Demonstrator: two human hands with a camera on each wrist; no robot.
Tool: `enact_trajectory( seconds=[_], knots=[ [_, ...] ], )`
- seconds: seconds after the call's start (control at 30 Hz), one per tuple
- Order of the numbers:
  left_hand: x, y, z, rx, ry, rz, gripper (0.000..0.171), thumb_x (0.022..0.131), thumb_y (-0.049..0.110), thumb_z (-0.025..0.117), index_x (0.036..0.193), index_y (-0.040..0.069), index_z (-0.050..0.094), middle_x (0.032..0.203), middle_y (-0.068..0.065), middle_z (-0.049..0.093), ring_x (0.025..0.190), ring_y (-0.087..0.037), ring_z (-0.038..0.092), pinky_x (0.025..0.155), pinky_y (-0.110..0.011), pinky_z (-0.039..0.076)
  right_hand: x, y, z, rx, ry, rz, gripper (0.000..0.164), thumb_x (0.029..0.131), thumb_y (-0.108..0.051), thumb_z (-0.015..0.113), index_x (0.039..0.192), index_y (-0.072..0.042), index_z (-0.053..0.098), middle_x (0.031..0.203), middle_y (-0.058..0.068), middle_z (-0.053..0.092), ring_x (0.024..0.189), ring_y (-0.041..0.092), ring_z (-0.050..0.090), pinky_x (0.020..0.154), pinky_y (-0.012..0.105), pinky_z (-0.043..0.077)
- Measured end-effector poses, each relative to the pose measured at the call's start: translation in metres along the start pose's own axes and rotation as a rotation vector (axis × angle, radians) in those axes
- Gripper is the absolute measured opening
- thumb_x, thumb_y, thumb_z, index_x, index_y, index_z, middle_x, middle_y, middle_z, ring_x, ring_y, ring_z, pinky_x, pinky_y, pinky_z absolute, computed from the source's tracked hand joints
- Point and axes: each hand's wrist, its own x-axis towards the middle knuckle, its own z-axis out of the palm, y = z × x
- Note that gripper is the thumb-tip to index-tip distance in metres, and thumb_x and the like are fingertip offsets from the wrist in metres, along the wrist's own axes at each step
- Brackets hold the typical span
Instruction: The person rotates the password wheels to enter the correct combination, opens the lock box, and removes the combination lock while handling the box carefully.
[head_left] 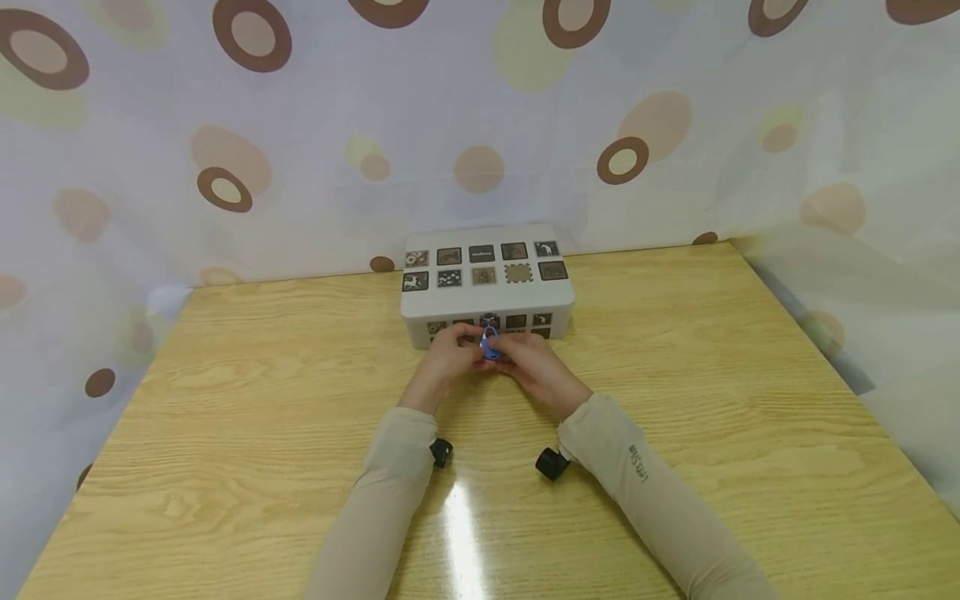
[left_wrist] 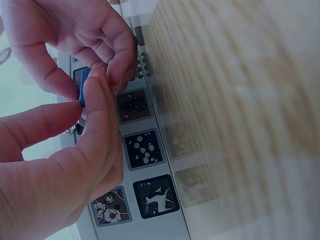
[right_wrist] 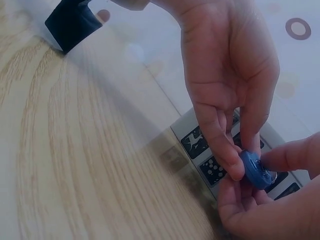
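Note:
A white box (head_left: 495, 298) printed with small dark pictures stands shut toward the back of the table, a metal clasp (head_left: 490, 318) on its front. Right at this clasp is a small blue padlock (right_wrist: 256, 172), its loop pointing up toward the metal in the head view. My left hand (head_left: 448, 357) pinches the padlock between thumb and fingers from the left. From the right, my right hand (head_left: 538, 371) pinches it too, thumb on its face. Fingers of both hands cover part of the padlock and the lower front of the box.
The wooden table (head_left: 300, 433) extends around the box on both sides and in front. A white curtain (head_left: 420, 125) with brown and beige circles hangs close behind the box. Black wrist cameras (head_left: 552, 464) sit below both forearms, over the table.

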Motion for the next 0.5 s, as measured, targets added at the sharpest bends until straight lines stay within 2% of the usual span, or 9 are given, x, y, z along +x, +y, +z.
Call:
enact_trajectory(
  seconds=[0.23, 0.5],
  knots=[
    [-0.0008, 0.0002, -0.0001, 0.003, -0.004, -0.015, 0.036, 0.091, -0.012, 0.049, 0.126, -0.009, 0.053, 0.086, -0.01, 0.055, 0.071, -0.016, 0.059, 0.079, -0.031, 0.058, 0.0013, 0.0015, -0.001, -0.039, -0.006, -0.016, 0.035, 0.097, 0.003, 0.047, 0.124, 0.025, 0.044, 0.103, 0.013, 0.057, 0.08, 0.012, 0.062, 0.076, 0.021, 0.055],
    [-0.0007, 0.0, 0.0003, -0.015, -0.001, -0.017, 0.035, 0.09, -0.012, 0.053, 0.126, -0.01, 0.053, 0.084, -0.01, 0.055, 0.066, -0.014, 0.06, 0.076, -0.029, 0.058, 0.0014, 0.0004, -0.0018, -0.005, -0.01, -0.013, 0.035, 0.097, 0.003, 0.047, 0.125, 0.023, 0.043, 0.107, 0.013, 0.054, 0.085, 0.013, 0.06, 0.075, 0.02, 0.054]
  ],
)
